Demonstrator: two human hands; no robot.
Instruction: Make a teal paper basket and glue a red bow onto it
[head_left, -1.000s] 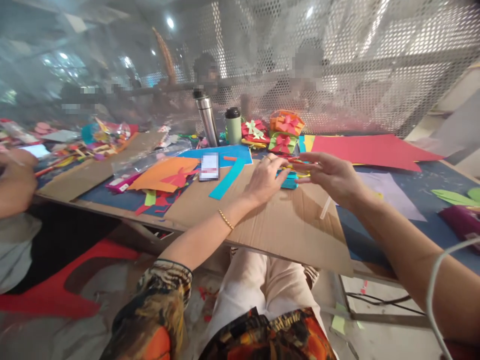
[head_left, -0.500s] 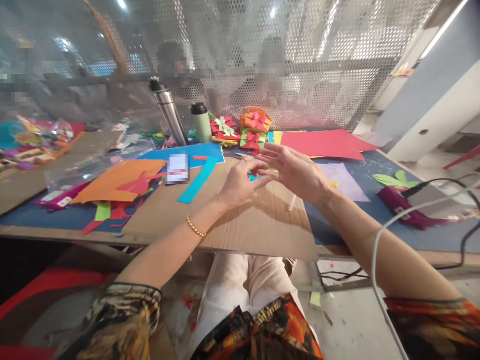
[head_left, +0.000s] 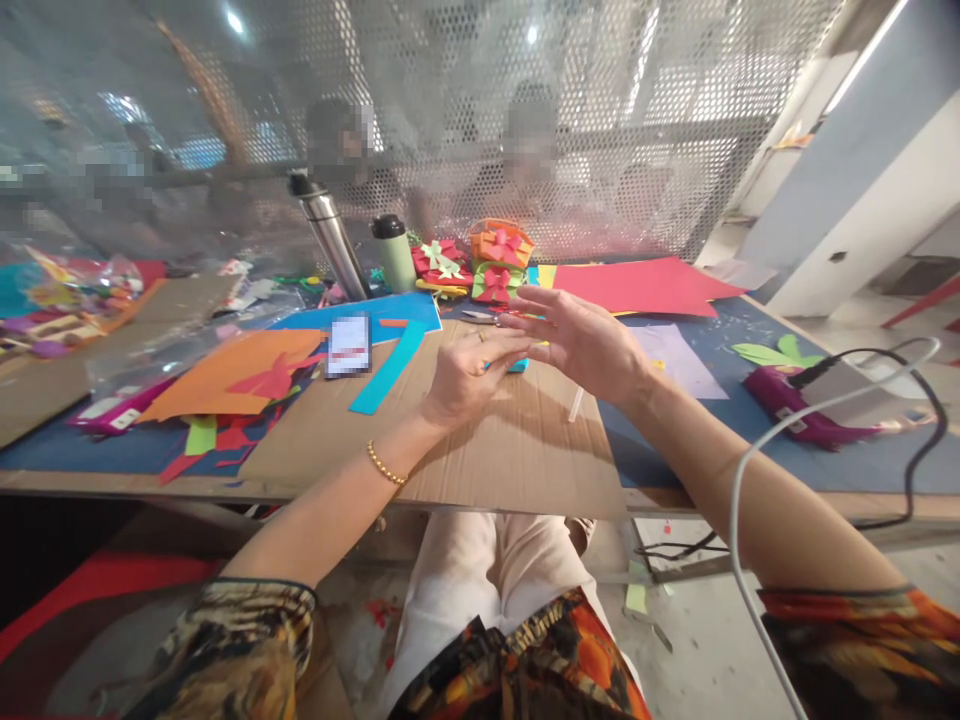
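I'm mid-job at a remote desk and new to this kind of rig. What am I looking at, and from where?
No machine here: one person works with two bare hands. The camera is worn on the head, looking forward and down.

The left hand and right hand are close together above a cardboard sheet. A small blue piece shows beside them; I can't tell whether either hand grips it.

A blue strip lies on the cardboard, with a phone and orange paper farther left. Behind stand a steel flask and a green bottle.
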